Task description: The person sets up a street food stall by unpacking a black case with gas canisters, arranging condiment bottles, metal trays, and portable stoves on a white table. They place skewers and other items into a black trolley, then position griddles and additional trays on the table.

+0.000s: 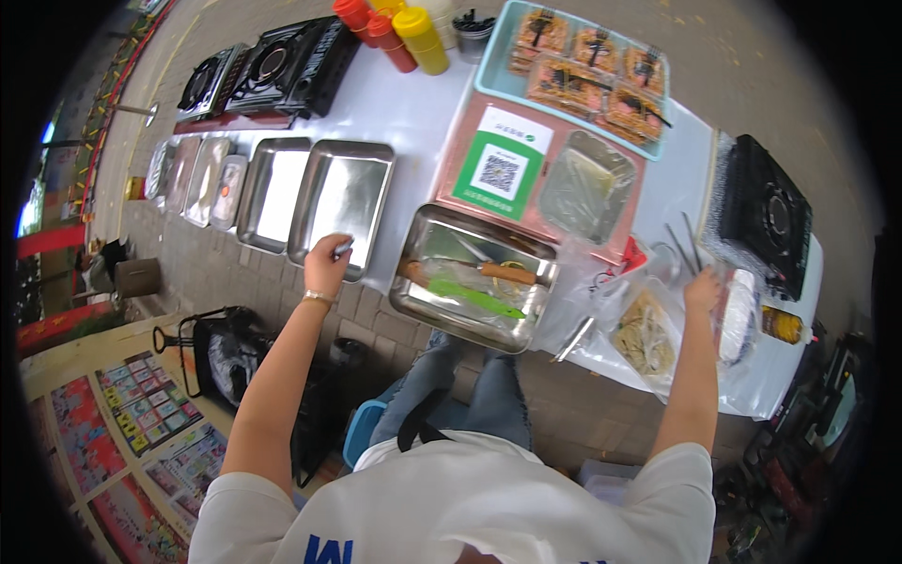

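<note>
My left hand [325, 266] is over the near edge of an empty steel tray [343, 187]. Its fingers pinch a small silvery-blue object [343, 247], too small to identify. At the right, my right hand [702, 289] grips a pair of slim metal utensils [682, 247], tongs or chopsticks. A clear bag of pale noodle-like food [643, 342] lies just left of that hand, and a plastic-wrapped white pack [738, 317] to its right. Between my hands, a steel tray [465, 326] holds a wooden-handled knife [507, 272] and a green-handled tool [476, 299].
Portable gas stoves [285, 67] stand far left, another stove [768, 211] far right. Sauce bottles [421, 41] and a blue tray [486, 67] of packed food line the back. A wrapped steel container [588, 185] and printed-code card [499, 166] lie centrally; an oil bottle [782, 324] lies right.
</note>
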Tool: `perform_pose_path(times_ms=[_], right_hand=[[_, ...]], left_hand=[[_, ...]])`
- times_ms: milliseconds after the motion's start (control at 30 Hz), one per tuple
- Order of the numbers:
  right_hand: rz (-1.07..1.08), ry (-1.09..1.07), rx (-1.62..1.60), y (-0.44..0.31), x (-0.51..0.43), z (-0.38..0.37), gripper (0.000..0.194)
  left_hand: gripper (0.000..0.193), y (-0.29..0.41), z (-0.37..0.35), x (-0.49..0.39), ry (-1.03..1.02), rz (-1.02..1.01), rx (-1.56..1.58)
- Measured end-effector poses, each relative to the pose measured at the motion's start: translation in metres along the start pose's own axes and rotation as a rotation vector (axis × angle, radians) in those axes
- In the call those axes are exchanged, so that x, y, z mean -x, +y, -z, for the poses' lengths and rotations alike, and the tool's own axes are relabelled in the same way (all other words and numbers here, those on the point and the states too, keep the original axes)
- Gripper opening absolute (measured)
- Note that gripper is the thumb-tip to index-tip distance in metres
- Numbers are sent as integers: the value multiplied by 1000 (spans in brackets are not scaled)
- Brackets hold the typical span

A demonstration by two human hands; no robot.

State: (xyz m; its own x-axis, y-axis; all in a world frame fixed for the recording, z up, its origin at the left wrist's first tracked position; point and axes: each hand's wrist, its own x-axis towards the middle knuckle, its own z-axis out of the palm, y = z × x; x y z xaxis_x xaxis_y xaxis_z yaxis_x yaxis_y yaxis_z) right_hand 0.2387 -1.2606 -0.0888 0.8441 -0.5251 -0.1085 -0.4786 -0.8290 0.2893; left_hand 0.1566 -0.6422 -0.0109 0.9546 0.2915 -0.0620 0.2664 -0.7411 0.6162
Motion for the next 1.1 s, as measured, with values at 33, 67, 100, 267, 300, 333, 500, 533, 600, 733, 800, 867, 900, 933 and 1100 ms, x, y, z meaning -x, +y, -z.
perform_pose_path(times_ms=[33,67,100,267,300,333,500,533,600,733,800,867,900,933,1100], right_hand=[[39,157,-24,-10,11,14,36],[227,292,-178,-17,26,34,33],[397,414,-349,-28,44,55,30],[1043,91,-919,-142,193,94,25],[1047,51,-918,-173,208,92,27],[1055,-11,-896,-198,214,89,30],[780,-60,-385,-264,228,72,32],[753,-129,-395,-267,227,73,31],[711,-272,-372,-266,226,77,29],[608,-470,-334,-254,217,97,25],[555,-448,-410,-245,219,116,24],[467,-325,-413,-238,227,141,24],[386,-289,-388,-235,234,156,24],[375,-184,-362,-232,243,172,25],[288,-527,-1228,-280,275,208,38]], left_hand=[[22,-1,2,-9,-7,-76,-105],[25,-2,3,-18,-11,-171,-145],[27,-4,2,-28,-10,-274,-178],[37,-20,-7,-61,-120,-592,-354],[39,-26,-7,-64,-136,-613,-375],[42,-32,-6,-68,-147,-634,-396],[37,-57,11,-58,-114,-149,-18],[35,-59,11,-57,-128,-72,26],[36,-59,3,-59,-131,13,81],[43,-51,-25,-76,-24,-286,-71],[39,-49,-32,-82,-91,-213,-136],[35,-52,-32,-83,-143,-67,-132],[33,-55,-30,-82,-147,-35,-121],[32,-60,-25,-82,-149,-4,-112],[35,-96,-2,-85,-188,53,71]])
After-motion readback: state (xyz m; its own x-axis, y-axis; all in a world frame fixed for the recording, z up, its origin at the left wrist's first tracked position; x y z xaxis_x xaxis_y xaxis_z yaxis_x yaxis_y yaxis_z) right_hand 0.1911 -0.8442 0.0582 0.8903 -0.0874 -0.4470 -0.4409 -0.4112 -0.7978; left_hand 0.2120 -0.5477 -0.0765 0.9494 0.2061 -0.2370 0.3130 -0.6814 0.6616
